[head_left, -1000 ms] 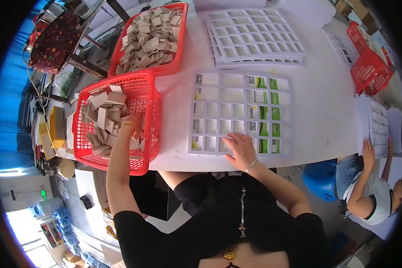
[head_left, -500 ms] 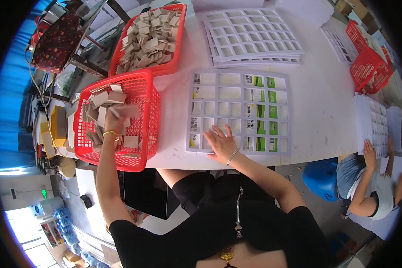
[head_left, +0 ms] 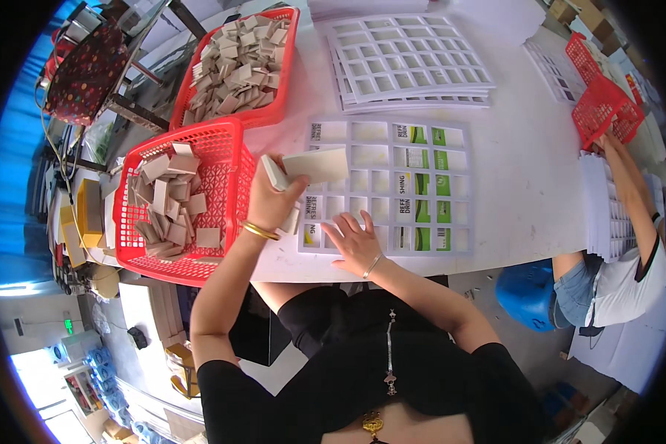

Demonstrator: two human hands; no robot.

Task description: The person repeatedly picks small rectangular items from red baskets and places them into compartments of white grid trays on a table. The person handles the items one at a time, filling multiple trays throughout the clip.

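My left hand is closed on a bunch of pale cardboard pieces, raised over the left edge of the white grid tray. My right hand lies flat and open-fingered on the tray's near edge. The red basket of pieces sits just left of the tray.

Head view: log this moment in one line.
left hand: holds card pieces | right hand: flat on grid sheet | red basket: beside
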